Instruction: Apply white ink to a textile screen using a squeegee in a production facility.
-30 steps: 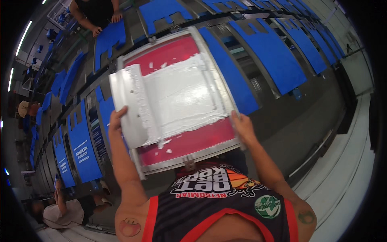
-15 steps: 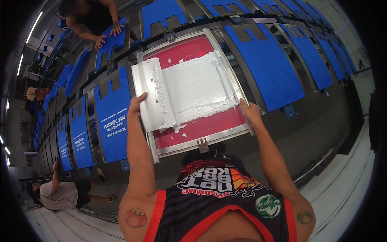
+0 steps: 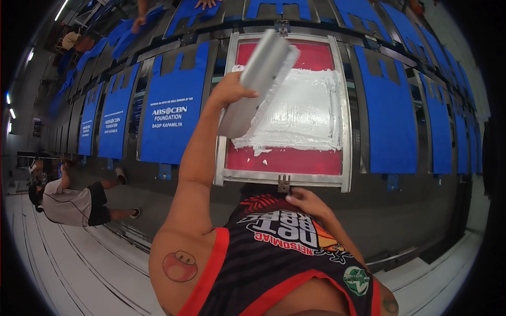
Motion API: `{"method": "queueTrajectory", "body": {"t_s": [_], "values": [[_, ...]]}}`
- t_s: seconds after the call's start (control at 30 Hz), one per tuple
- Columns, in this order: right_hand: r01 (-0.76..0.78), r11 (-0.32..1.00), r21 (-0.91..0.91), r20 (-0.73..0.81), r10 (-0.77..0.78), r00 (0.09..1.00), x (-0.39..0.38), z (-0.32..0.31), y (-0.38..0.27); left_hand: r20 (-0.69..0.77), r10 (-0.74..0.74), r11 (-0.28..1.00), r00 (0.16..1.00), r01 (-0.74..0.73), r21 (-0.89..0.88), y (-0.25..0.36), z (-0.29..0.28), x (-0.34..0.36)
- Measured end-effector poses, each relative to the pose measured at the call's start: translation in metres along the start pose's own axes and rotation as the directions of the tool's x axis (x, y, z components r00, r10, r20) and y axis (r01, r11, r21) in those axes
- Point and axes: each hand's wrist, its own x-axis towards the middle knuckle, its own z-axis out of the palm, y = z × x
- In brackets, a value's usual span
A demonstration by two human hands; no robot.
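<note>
A screen-printing frame (image 3: 345,131) with a silvery metal border and red mesh lies squarely in front of me. Thick white ink (image 3: 300,110) coats the middle of its mesh. My left hand (image 3: 233,90) is closed around a wide metal squeegee (image 3: 258,79), tilted across the frame's left side, its right edge smeared with white ink. Close to my body, my right hand (image 3: 311,203) is off the rails, just below the metal bracket (image 3: 283,183) on the near rail. Its thumb and forefinger are apart, with nothing seen between them; whether it touches the bracket, I cannot tell.
Blue bag-shaped cloths lie on boards along both sides; those at left, including the nearest cloth (image 3: 171,105), carry white print, while the nearest right cloth (image 3: 390,116) is plain. Another person's hand (image 3: 208,4) rests on a far cloth. A person (image 3: 79,203) stands at lower left.
My right hand has left the frame's right rail and come down near the front bracket. My left hand has raised and tilted the squeegee. The frame now sits straighter and farther right in view.
</note>
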Motion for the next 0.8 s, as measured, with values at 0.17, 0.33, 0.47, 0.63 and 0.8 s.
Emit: {"method": "queueTrajectory", "body": {"t_s": [0.17,0.33,0.47,0.63,0.8], "values": [[0.101,0.991,0.091,-0.257,-0.075,0.963,0.025,0.025,0.003,0.175,0.135,0.837,0.975,-0.207,0.507,0.042,0.053,-0.015],[0.124,0.987,0.102,-0.338,-0.083,0.937,0.022,0.028,0.0,0.31,0.162,0.653,0.937,-0.337,0.678,0.05,0.08,-0.038],[0.116,0.982,0.15,-0.315,-0.063,0.947,0.022,0.027,0.006,0.354,0.182,0.592,0.917,-0.39,0.705,0.051,0.093,-0.049],[0.071,0.982,0.174,-0.25,-0.026,0.968,0.026,0.02,0.009,0.385,0.185,0.57,0.904,-0.418,0.707,0.047,0.1,-0.058],[0.154,0.946,-0.286,-0.148,-0.202,0.968,-0.009,-0.03,-0.059,0.37,0.184,0.56,0.911,-0.406,0.722,0.03,0.102,-0.061]]}}
